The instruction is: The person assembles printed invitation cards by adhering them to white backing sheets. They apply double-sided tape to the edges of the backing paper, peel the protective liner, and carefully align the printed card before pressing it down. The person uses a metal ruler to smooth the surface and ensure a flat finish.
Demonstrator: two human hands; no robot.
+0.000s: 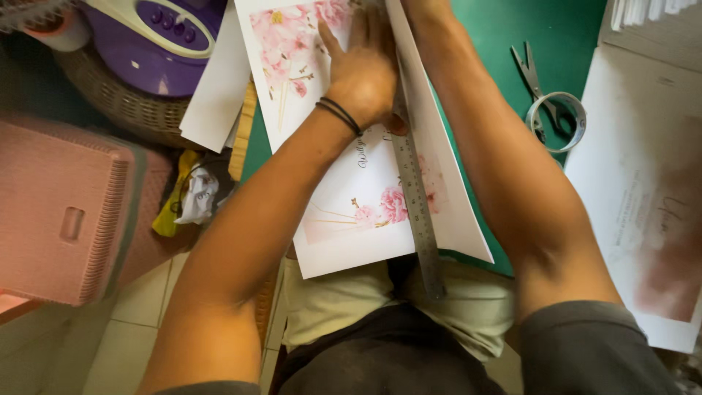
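Note:
My left hand (pixel 362 69) lies flat, fingers together, pressing on a white printed sheet with pink flowers (pixel 344 197) and on a long steel ruler (pixel 417 205) that runs down the sheet toward my lap. Two dark bands circle that wrist. My right forearm (pixel 504 161) reaches up along the ruler's right side; the right hand itself is cut off by the top edge of the frame. The sheet rests on a green cutting mat (pixel 563 36) and overhangs the table's near edge.
Scissors (pixel 532 80) and a roll of clear tape (pixel 557 121) lie on the mat to the right. More printed sheets (pixel 643 183) lie at far right. At left are a pink plastic stool (pixel 66 212), a wicker basket (pixel 124 102) holding a purple appliance (pixel 164 36), and crumpled scraps (pixel 194 194).

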